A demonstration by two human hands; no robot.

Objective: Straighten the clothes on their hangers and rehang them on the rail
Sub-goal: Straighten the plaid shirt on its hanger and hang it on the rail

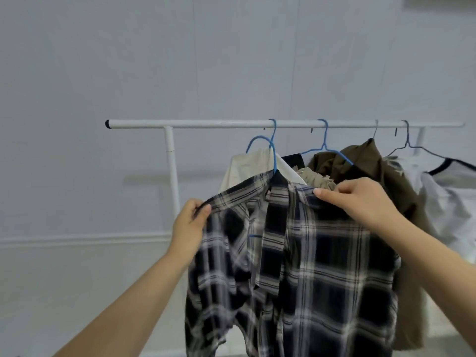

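Observation:
A dark blue and white plaid shirt (322, 253) hangs on a blue hanger (268, 148) whose hook is below the white rail (206, 124), off it. My left hand (189, 222) pinches the shirt's left shoulder. My right hand (360, 199) grips its right shoulder. Behind it, on the rail, hang a cream garment (247, 168) on a blue hanger (273, 130), an olive garment (365, 166) near another blue hanger (325, 143), and a white top with dark trim (443, 191) on a dark wire hanger (407, 143).
The rail's left half is bare of hangers, above a white upright post (173, 171). A plain pale wall stands close behind the rack. A skirting line runs along the wall at the lower left.

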